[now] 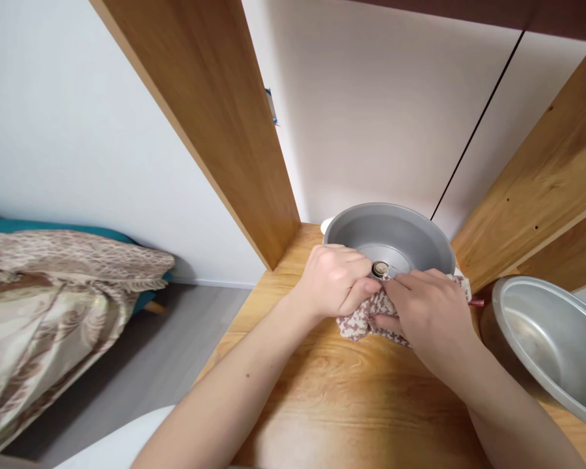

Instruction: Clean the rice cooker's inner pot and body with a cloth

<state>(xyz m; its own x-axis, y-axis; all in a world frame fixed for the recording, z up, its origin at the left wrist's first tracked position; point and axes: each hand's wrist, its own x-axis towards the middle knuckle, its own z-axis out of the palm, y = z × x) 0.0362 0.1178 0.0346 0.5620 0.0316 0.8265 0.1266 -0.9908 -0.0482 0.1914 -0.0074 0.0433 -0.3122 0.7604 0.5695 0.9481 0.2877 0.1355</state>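
A grey round pot-like vessel (390, 228), which looks like a rice cooker body, stands on the wooden surface. A small round metal piece (379, 269) shows at the centre of its floor. My left hand (339, 280) is closed at the near left rim, its thumb pressed against a brown-and-white patterned cloth (356, 324). Bunched in my right hand (427, 309), the same cloth hangs over the near rim. The right fingertips reach just inside the vessel; part of the cloth and the near rim are hidden by both hands.
To the right, a silver metal inner pot (557, 332) rests tilted on the wooden tabletop (322, 391). Wooden posts (200, 98) rise at left and right, with a pale panel (371, 117) behind. A fringed cover (68, 312) drapes over teal furniture at far left.
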